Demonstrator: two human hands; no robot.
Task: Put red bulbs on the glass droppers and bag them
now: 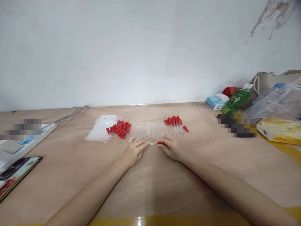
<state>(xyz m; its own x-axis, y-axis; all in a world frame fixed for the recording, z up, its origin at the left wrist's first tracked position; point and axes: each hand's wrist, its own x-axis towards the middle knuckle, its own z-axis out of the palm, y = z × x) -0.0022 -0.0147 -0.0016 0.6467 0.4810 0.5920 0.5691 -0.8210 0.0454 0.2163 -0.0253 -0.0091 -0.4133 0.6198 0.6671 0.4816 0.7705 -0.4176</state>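
Note:
My left hand pinches one end of a clear dropper tube. Between the thumb and fingers of my right hand is a red rubber bulb, which sits at the tube's other end. How deep the tube goes into the bulb I cannot tell. Just beyond my hands lies a row of clear tubes. A heap of loose red bulbs is left of that row. To its right, several droppers with red bulbs lie side by side, and one dropper is slightly apart.
Clear plastic bags lie left of the bulbs. A power strip and a phone are at far left. On the right stand a tissue pack and a tilted green bottle, near plastic bags and a yellow packet.

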